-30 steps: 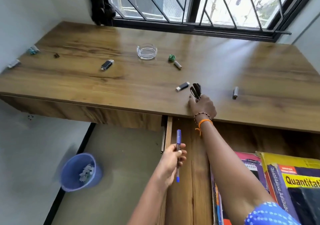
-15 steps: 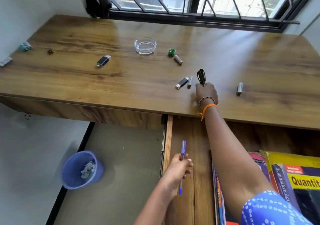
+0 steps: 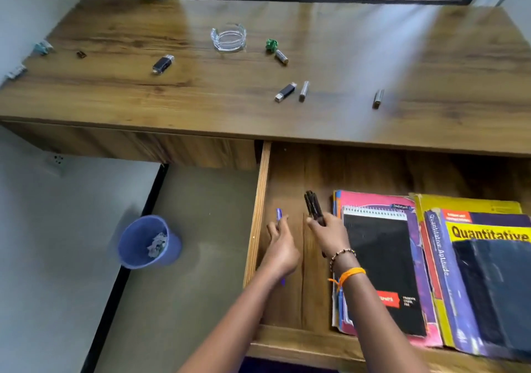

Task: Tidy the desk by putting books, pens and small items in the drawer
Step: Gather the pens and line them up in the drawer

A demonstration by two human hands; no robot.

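Both hands are over the open drawer (image 3: 263,200), in the bare strip of its floor between the left wall and the stacked books; the left hand (image 3: 280,250) has its fingers curled round a blue pen (image 3: 278,216), whose tip shows above the knuckles and whose other end pokes out below the wrist; the right hand (image 3: 330,234) grips a bundle of dark pens (image 3: 313,207), black and slim, held together and pointing up toward the back of the drawer, slightly tilted left; the bundle is blurred, so how many pens it holds cannot be told; the wrist carries a beaded bracelet (image 3: 342,255) and an orange band (image 3: 352,273).

To the right in the drawer lie a black spiral notebook (image 3: 382,263) on a pink-covered book (image 3: 373,200), and beside them a yellow book (image 3: 488,229) with "Quantitative" on it, against the right part of the drawer.

On the tabletop (image 3: 115,99) near its middle stands a glass ashtray (image 3: 228,38); just right of it a green crumpled scrap (image 3: 271,45) and a battery (image 3: 281,57); nearer the front edge a black USB stick (image 3: 285,92) beside another battery (image 3: 304,91), and a third battery (image 3: 378,98) well to the right; a second USB stick (image 3: 163,63) lies toward the left; small bits sit at the left edge.

A blue bin (image 3: 143,243) with crumpled paper stands on the floor.
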